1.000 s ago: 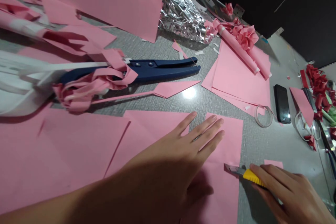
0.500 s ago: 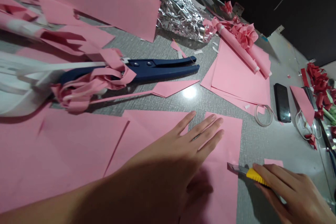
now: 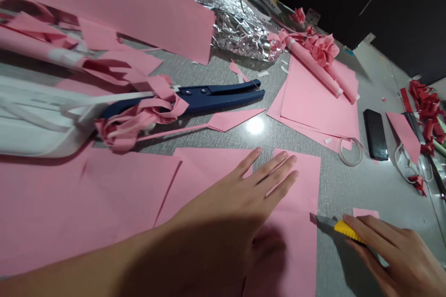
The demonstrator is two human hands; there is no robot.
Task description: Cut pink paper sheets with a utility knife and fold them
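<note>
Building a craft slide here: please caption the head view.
Left hand spread over rectangular pink paper sheets, yellow metal-bladed cutter in the right hand's grip.

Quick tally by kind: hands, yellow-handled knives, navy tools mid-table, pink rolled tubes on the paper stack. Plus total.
Left hand and right hand: 2
Yellow-handled knife: 1
Navy tool: 1
Pink rolled tubes on the paper stack: 2
Total: 6
</note>
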